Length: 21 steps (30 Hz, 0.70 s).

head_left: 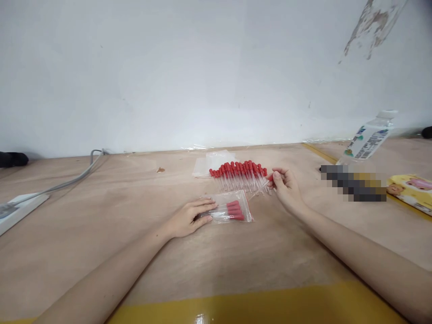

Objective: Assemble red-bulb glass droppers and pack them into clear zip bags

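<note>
A clear zip bag (221, 200) lies on the table with several red-bulbed glass droppers (236, 210) inside, bulbs toward the right end. My left hand (191, 218) holds the bag's left end against the table, fingers over it and thumb at the near edge. Between thumb and fingertips, my right hand (286, 184) pinches a single dropper (271, 177) by its red bulb; its clear tube slants down left toward the bag's right end. Just beyond the bag is a row of many loose droppers (239, 173), red bulbs pointing away from me.
Flat clear bags (216, 161) lie behind the dropper row, near the wall. At right are a tilted labelled bottle (367, 139), a pixelated patch and a yellow packet (410, 191). A power strip (23, 204) with a grey cable (74, 177) lies at left. Yellow tape (256, 303) crosses the near edge.
</note>
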{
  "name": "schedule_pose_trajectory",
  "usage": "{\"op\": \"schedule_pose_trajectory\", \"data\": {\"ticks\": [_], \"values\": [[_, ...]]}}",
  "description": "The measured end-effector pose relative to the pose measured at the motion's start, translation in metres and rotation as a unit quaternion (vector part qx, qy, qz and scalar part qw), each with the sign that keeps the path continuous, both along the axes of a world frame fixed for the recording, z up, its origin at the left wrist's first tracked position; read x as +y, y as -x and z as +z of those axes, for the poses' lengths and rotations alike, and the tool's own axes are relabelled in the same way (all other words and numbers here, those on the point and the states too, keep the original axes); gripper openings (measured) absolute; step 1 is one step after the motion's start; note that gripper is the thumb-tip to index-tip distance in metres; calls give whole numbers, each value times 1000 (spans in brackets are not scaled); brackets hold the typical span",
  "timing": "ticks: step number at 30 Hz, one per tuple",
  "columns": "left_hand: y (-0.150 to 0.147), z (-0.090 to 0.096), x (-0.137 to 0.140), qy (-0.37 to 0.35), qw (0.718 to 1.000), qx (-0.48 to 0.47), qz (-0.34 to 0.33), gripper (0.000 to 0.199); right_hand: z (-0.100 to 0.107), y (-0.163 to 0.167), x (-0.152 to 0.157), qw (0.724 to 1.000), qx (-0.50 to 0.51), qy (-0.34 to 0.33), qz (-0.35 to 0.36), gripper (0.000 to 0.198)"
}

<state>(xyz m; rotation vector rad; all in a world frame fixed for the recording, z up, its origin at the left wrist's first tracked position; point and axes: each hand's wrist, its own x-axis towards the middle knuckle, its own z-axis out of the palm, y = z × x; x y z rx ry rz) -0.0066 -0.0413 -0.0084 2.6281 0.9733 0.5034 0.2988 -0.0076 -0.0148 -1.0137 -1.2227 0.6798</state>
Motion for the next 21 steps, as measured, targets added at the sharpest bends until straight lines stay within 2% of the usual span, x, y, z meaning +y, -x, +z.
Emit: {"op": "schedule_pose_trajectory", "data": {"ticks": [3,7,11,17,21], "values": [[0,1,0,1,1000,4,3,39,-10,1,2,998,47,34,5,41],[-1,3,-1,-1,1000,1,2,39,-19,11,1,991,77,83,69,42],[-1,3,-2,-4,1000,-10,15,43,-24,18,-3,984,74,98,129,42],[-1,3,-3,-2,1000,-6,22,43,-23,18,-6,973,116,118,158,41],[0,2,-2,-2,1000,0,25,45,-19,22,-10,958,94,154,224,38]]}}
